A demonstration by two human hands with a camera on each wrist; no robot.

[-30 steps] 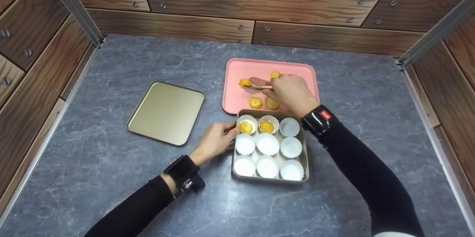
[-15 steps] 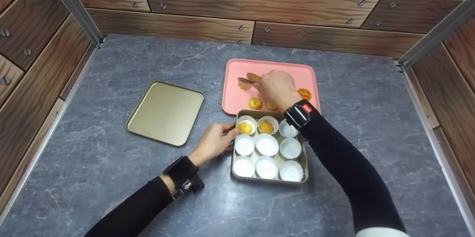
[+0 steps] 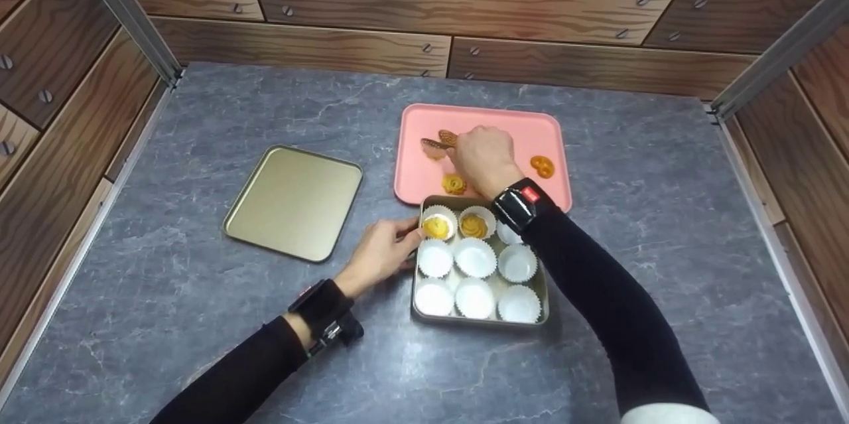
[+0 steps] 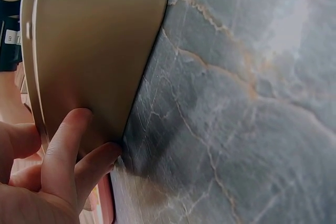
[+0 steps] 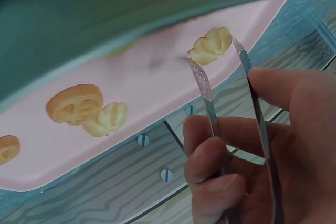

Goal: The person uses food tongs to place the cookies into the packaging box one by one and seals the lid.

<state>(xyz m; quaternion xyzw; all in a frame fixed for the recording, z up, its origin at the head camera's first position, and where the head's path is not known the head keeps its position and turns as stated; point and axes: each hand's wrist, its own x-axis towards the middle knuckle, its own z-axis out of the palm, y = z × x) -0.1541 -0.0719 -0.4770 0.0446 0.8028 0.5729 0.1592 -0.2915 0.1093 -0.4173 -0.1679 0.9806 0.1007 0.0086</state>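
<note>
A right wristband [image 3: 516, 206] partly hides the far-right paper cup [image 3: 508, 233] in the tin [image 3: 477, 322]; two far cups alongside hold yellow cookies [image 3: 473, 226]. Beyond the tin, over the pink tray [image 3: 530, 129], the right hand [image 3: 486, 152] grasps tongs [image 3: 448, 138], tips astride a cookie [image 5: 212, 44]. The left hand [image 3: 381, 251] presses extended fingers against the tin's side.

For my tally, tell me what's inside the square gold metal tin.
Nine white fluted paper cups; the back left and back middle ones each hold a yellow cookie, the six nearer look empty. The right arm partly covers the back right one, so its contents are uncertain.
</note>
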